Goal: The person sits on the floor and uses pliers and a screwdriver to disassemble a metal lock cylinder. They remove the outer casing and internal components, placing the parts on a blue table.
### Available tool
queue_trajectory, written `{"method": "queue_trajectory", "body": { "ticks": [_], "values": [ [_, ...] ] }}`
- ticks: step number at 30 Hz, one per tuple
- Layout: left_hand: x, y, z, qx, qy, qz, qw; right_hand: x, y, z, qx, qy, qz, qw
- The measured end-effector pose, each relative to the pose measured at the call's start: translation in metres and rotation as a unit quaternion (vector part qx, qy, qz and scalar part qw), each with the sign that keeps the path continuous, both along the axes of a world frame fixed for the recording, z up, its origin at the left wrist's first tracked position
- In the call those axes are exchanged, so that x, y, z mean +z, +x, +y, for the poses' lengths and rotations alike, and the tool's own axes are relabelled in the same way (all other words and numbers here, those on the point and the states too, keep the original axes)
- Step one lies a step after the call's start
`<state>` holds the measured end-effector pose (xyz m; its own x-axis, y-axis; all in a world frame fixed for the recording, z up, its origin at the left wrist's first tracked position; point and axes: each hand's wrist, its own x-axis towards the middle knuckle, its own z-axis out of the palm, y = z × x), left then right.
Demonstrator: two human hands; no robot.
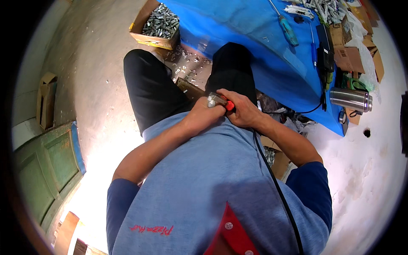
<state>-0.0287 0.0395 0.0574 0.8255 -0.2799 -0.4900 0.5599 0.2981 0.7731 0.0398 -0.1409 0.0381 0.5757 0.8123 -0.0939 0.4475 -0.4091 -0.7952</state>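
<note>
Both hands meet over my lap, close together. My left hand (203, 114) is closed, with a small silvery-white piece (211, 102) showing at its fingertips. My right hand (244, 109) wraps round a hand tool with a dark body and a red end (230, 105). The tool's working end lies against or beside the silvery piece; fingers hide most of both, so its exact kind cannot be made out.
Ahead, a cardboard box (163, 42) holds many small metal pieces. A blue-covered table (238, 25) carries a teal-handled screwdriver (289, 33), a thin blue-handled tool (314, 54), a black device (325, 51) and a steel flask (349, 100). Scraps litter the floor (191, 59). A black cable (276, 182) crosses my torso.
</note>
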Motion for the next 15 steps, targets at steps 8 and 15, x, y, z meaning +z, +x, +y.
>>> {"method": "queue_trajectory", "body": {
  "ticks": [8,15],
  "values": [
    [-0.004,0.0,0.007,-0.04,-0.014,0.041,0.998,-0.013,0.002,-0.006,0.014,0.02,-0.045,0.999],
    [0.002,-0.002,-0.005,0.024,-0.041,0.033,0.998,0.001,-0.001,-0.016,0.031,0.0,-0.026,0.999]
  ]
}}
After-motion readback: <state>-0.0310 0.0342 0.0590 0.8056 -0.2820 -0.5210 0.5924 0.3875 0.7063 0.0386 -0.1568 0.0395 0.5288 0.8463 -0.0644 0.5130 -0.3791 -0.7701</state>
